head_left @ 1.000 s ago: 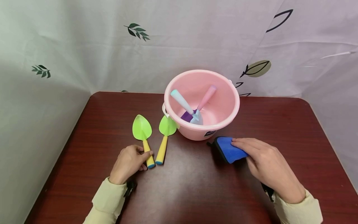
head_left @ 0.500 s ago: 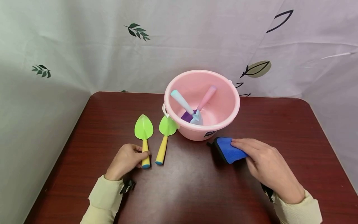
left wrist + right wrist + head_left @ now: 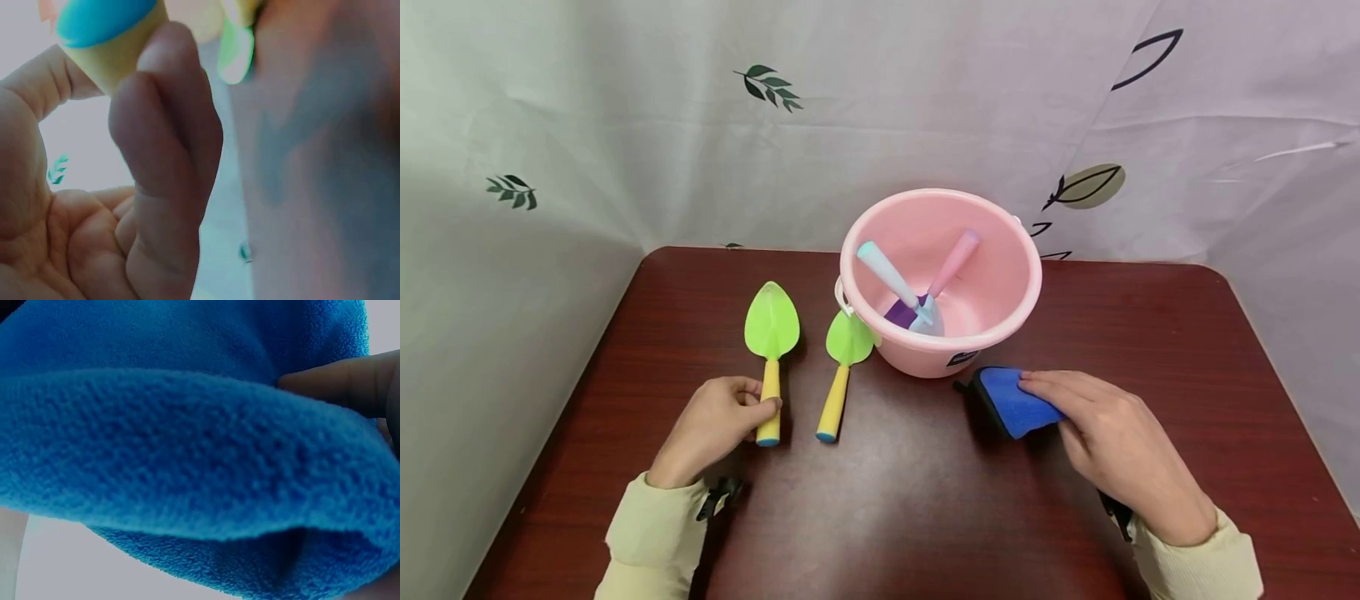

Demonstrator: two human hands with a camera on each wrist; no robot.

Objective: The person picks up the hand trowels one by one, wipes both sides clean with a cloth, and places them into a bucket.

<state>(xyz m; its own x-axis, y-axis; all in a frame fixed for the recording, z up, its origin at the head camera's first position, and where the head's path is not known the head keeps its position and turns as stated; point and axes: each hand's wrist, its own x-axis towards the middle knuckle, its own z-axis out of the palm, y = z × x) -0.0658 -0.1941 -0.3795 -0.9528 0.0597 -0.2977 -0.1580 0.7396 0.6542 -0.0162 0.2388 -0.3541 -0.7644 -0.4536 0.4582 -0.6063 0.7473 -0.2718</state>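
Observation:
My left hand pinches the yellow handle of a green-bladed trowel, blade pointing away from me. In the left wrist view, thumb and fingers close around the handle's blue-capped end. My right hand grips a folded blue cloth with a dark edge, in front of the bucket's right side. Its fuzzy folds fill most of the right wrist view, with a finger pressing on it. A second green trowel with a yellow handle lies on the table between the held trowel and the bucket.
A pink bucket with a white handle mount stands at the back centre. Inside it lean a light-blue-handled tool and a pink-handled tool. The dark red wooden table meets a leaf-printed curtain behind.
My left hand has shifted left with the trowel, which has turned more upright in view and moved away from the second trowel. The right hand and cloth have stayed in place.

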